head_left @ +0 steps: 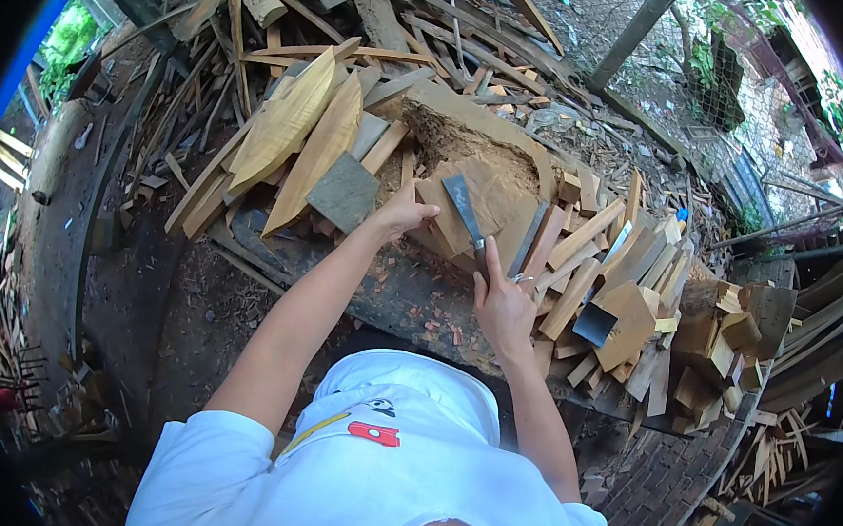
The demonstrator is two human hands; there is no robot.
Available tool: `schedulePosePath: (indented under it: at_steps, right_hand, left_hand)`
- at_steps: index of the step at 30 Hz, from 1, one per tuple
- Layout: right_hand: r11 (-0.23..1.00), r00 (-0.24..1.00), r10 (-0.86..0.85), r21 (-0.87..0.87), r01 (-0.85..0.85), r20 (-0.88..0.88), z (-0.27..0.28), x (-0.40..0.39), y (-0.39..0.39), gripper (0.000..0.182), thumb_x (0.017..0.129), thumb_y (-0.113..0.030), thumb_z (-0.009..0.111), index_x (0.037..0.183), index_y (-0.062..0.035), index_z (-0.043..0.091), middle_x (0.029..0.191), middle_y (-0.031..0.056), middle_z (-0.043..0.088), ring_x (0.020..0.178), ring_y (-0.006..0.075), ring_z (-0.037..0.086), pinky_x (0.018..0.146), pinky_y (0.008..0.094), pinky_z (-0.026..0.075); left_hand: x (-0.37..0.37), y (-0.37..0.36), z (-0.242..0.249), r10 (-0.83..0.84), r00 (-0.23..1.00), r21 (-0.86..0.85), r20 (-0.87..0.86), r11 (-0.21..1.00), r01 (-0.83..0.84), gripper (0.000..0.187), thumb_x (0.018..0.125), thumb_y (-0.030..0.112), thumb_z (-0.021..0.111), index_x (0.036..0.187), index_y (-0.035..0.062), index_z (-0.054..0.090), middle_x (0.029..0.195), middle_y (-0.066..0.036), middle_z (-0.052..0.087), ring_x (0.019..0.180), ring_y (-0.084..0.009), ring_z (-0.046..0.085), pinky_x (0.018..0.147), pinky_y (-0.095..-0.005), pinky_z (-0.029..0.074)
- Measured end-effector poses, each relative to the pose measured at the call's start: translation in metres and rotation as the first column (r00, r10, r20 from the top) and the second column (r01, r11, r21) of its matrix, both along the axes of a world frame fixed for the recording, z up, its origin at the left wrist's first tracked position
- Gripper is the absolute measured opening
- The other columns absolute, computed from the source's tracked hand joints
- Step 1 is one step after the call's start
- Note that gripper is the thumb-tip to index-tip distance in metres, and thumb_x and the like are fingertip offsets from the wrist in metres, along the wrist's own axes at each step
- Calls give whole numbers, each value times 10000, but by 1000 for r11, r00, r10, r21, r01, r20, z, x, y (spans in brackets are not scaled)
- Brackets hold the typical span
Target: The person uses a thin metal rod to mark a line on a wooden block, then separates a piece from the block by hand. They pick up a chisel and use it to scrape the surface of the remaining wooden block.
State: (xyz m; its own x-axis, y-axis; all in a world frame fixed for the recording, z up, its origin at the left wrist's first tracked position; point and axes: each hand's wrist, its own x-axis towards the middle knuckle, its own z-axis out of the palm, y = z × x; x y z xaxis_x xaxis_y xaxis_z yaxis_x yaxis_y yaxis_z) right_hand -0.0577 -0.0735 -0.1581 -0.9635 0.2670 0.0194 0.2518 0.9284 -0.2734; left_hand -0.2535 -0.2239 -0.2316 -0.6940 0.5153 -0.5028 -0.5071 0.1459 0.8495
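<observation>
My right hand (504, 313) is wrapped round the dark handle of a knife-like tool (460, 203) with a flat, broad blade. The blade points away from me and lies over or against a light brown wood block (451, 228). On the left side of that block, my left hand (407, 210) grips its edge, thumb pointing toward the blade. Behind the block is a hollowed chunk of wood (480, 130) with rough, crumbly material inside. Whether the blade's edge bites into the wood cannot be made out.
Long pointed boards (290, 122) and a grey square piece (343, 192) lie to the left. Stacked offcuts (624, 297) crowd the right side of the bench (371, 284). Scrap wood (438, 30) is heaped beyond, near a post (636, 39) and wire mesh.
</observation>
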Motion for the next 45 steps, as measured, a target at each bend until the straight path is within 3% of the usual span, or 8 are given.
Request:
schedulePosePath:
  at_steps: [3,9,13,20,25,27,35,45]
  right_hand:
    - [991,988,86,108,-73,-127,6,30,4,631,925,-303,594,1502,-222,352,639,157,653,565,338,667,471,443,509]
    - [998,987,-12,-66,23,160,24,22,-1,621,939,-269,577,1511,-239,335,756,191,678,648,379,672,552,481,524]
    - [998,993,-13,-55,20,115,8,-22,-4,626,935,-257,575,1510,-229,332,744,218,667,633,391,661,551,483,514]
    - [998,997,52,-25,-50,57,10,41,13,644,917,-257,609,1506,-202,354,647,180,647,543,340,656,482,432,528]
    - [998,998,64,-25,-64,-23,8,-2,3,617,919,-259,597,1492,-203,374,642,177,649,541,347,650,484,448,503]
    - [998,998,62,0,-62,-22,3,-19,5,612,919,-260,595,1488,-203,378,642,177,651,537,349,646,489,451,497]
    - [996,992,89,-24,-87,88,15,49,16,642,920,-244,603,1506,-186,347,672,181,653,562,357,650,488,462,504]
    - [997,997,76,30,-76,-13,4,4,6,632,928,-263,590,1509,-212,344,663,169,661,552,355,652,494,455,518]
  left_hand:
    - [1,1,-8,48,998,-3,-40,999,-48,607,873,-8,653,1381,-18,321,1230,-169,531,1067,-243,596,883,-370,525]
    - [4,2,-1,65,993,-68,-99,995,-72,579,841,6,683,1340,-16,392,1156,-158,578,1030,-233,603,859,-343,511]
    - [0,2,-18,52,991,-68,-121,996,-60,581,848,26,695,1341,-17,391,1181,-164,578,1068,-236,597,881,-344,507]
    - [9,2,-9,77,986,-127,-147,987,-96,590,851,68,708,1346,-6,395,1244,-175,563,1140,-256,565,965,-361,461]
    - [-3,1,-36,-11,988,-147,-156,989,-12,624,883,-6,658,1407,4,319,1258,-160,526,1117,-249,579,887,-354,545]
    - [4,0,-6,32,996,-42,-84,998,-36,625,884,-9,653,1417,19,327,1218,-160,545,1079,-242,593,816,-347,570]
    - [5,-1,-8,28,990,-124,-139,991,-46,663,885,22,671,1436,-3,302,1248,-178,543,1140,-251,559,966,-367,480]
    - [6,0,-13,111,992,-63,-67,991,-115,650,844,37,708,1402,4,375,1225,-167,577,1059,-235,611,878,-346,526]
